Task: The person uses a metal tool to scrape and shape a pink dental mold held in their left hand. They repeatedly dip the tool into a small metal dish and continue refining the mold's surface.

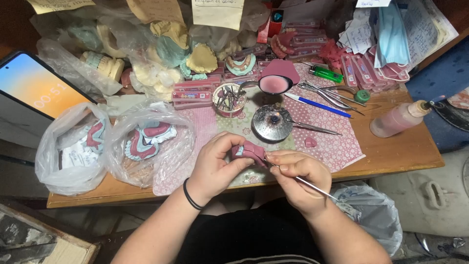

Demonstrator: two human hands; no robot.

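Pink wax denture piece (250,150) sits at front edge of bench (391,151), over patterned pink mat (332,142). L hand (215,164) fingers curled tight around it. R hand (298,178) pinches thin metal instrument (312,187), tip touching the wax. Round metal burner (272,123) just behind; two plastic bags (112,146) w/ dental casts to left.

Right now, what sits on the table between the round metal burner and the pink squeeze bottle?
In the head view, a small pink wax lump lies on the patterned cloth, then bare wooden table.
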